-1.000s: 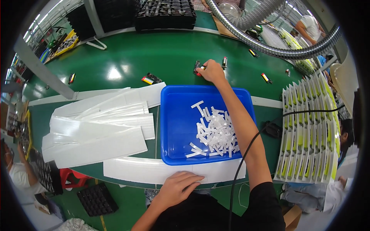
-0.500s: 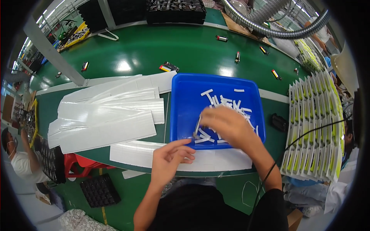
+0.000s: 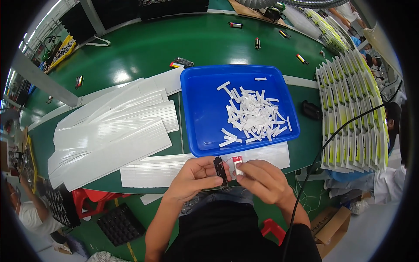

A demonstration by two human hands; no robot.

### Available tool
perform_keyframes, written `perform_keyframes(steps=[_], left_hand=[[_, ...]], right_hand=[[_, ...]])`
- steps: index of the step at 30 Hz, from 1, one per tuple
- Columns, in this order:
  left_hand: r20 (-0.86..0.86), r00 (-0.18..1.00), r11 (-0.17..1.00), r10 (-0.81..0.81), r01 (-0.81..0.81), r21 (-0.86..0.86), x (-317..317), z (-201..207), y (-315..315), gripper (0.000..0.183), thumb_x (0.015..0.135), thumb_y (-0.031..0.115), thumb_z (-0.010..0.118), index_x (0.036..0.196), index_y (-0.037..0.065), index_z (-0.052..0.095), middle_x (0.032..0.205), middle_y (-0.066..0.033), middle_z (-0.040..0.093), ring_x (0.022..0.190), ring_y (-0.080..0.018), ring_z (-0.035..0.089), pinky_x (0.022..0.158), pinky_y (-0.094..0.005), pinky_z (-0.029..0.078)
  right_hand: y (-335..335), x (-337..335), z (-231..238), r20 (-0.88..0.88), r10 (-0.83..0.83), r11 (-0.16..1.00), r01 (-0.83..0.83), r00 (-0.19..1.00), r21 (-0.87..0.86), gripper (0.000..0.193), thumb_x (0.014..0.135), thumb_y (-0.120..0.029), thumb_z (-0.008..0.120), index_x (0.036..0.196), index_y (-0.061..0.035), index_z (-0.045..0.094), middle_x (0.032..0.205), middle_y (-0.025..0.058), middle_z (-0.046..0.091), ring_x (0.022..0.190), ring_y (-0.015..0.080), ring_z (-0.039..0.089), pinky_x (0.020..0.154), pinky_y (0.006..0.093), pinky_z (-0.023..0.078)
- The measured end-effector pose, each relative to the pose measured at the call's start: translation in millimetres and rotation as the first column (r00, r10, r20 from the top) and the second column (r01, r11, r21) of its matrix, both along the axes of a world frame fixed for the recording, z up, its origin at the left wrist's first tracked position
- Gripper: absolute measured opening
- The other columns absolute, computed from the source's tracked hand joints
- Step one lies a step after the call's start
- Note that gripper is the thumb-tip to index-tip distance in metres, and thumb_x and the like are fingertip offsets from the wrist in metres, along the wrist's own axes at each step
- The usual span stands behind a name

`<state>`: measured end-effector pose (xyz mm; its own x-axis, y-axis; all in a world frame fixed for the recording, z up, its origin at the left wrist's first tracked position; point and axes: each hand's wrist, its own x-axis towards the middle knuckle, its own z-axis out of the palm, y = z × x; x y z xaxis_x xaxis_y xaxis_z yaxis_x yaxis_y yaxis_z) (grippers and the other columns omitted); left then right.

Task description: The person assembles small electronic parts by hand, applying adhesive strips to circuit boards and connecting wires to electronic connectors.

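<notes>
Black circuit-board module [image 3: 221, 170] and red-and-white battery cell [image 3: 238, 165], shown just on the near side of the blue tray [image 3: 187, 118]. The module is gripped between thumb and fingers of the left hand [image 3: 194, 178]; the cell is pinched by the right hand [image 3: 266, 181], the two parts being held side by side, slightly apart. Between their upper ends a thin line, apparently a wire [image 3: 228, 159], is faintly seen. Loose white strips [image 3: 253, 115] are heaped inside the tray, and overlapping white sheets [image 3: 109, 135] are spread to its left. Should the parts be drawn too far apart, the wire, if attached at both ends, could be strained or torn from its joint. Should either pinch be loosened, a part could be dropped over the edge of the green table [image 3: 302, 92], which lies close on the tray's near side.
</notes>
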<state>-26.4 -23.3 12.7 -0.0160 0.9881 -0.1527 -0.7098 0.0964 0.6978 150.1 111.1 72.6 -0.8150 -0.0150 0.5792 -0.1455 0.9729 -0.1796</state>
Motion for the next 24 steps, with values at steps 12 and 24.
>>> perform_keyframes(steps=[12,24], left_hand=[[0.056,0.975,0.974,0.214,-0.218,0.069,15.8,-9.7,-3.1,0.035,0.085,-0.006,0.063,0.120,-0.005,0.056,0.108,-0.0145,0.064,0.105,-0.0218,0.063,0.095,-0.0342,0.049],[-0.065,0.977,0.979,0.205,-0.204,0.021,28.6,-13.3,7.1,0.032,0.088,-0.008,0.060,0.120,-0.007,0.056,0.110,-0.0122,0.064,0.106,-0.0178,0.061,0.094,-0.0301,0.049]], right_hand=[[-9.2,2.2,-35.1,0.364,-0.145,0.884,0.286,0.920,-0.369,0.023,0.075,-0.008,0.075,0.096,-0.0032,0.066,0.105,0.0074,0.062,0.089,0.0279,0.061,0.077,0.0365,0.051],[-0.4,8.9,-37.6,0.394,0.030,0.827,0.198,0.919,-0.526,0.026,0.078,-0.005,0.072,0.100,0.0014,0.059,0.104,0.0132,0.058,0.097,0.0317,0.056,0.083,0.0392,0.048]])
